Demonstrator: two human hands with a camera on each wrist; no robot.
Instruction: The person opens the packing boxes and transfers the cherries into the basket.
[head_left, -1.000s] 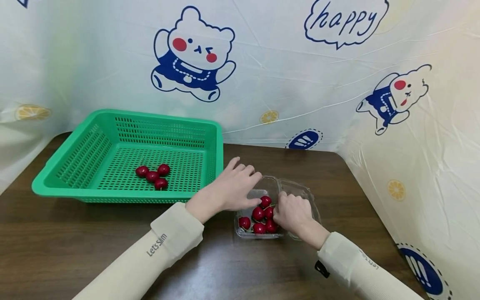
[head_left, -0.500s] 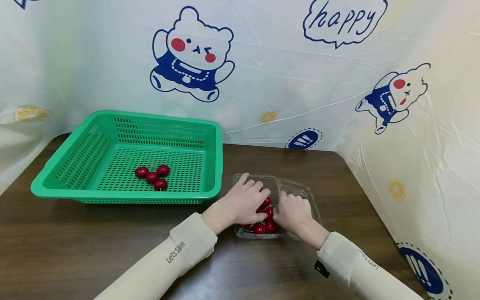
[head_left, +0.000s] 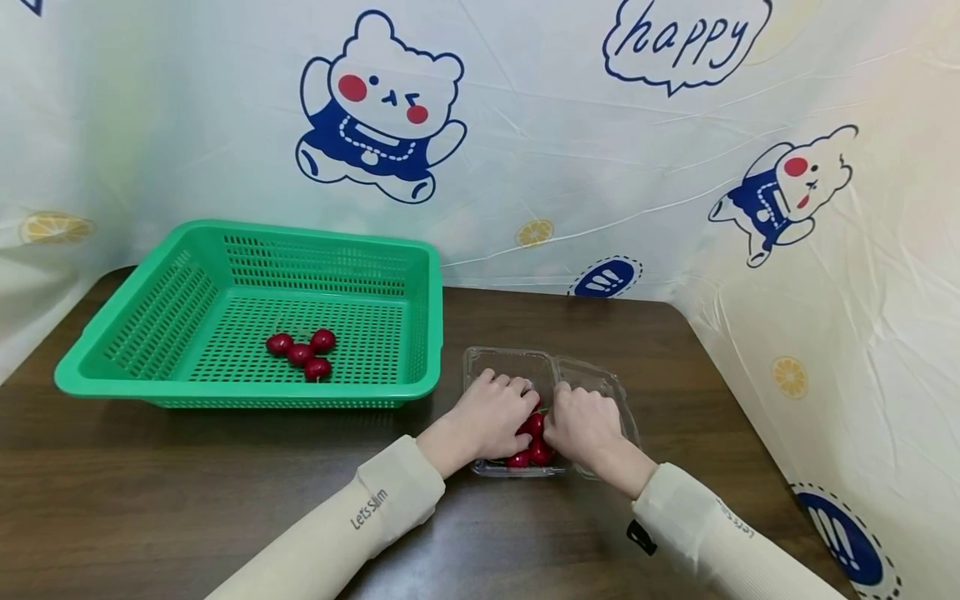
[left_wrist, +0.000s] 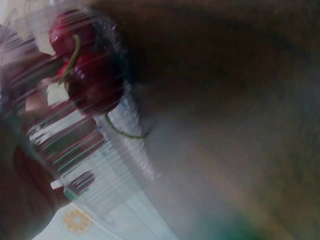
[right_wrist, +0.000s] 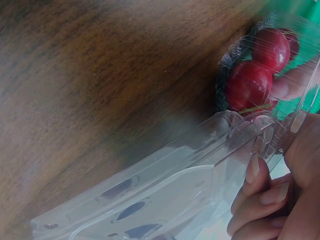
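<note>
A clear plastic clamshell box [head_left: 504, 362] lies on the table with its lid [head_left: 597, 379] folded out to the right. Inside it are several dark red cherries [head_left: 539, 452], partly covered by the hands. My left hand [head_left: 483, 417] reaches down into the box, thumb and fingers apart over the cherries. In the right wrist view a fingertip [right_wrist: 284, 89] meets a cherry [right_wrist: 249, 85]. My right hand [head_left: 588, 429] grips the box at the hinge between tray and lid, fingers curled. Through the box wall, the left wrist view shows stemmed cherries [left_wrist: 97, 82].
A green plastic basket [head_left: 255, 389] with slotted walls stands left of the box, holding several cherries [head_left: 300, 355]. The brown wooden table [head_left: 225, 483] ends at a printed sheet [head_left: 525, 150] hung behind and to the right.
My left hand has moved right and down, from above the box's left side into it over the cherries. The right hand keeps its hold on the box.
</note>
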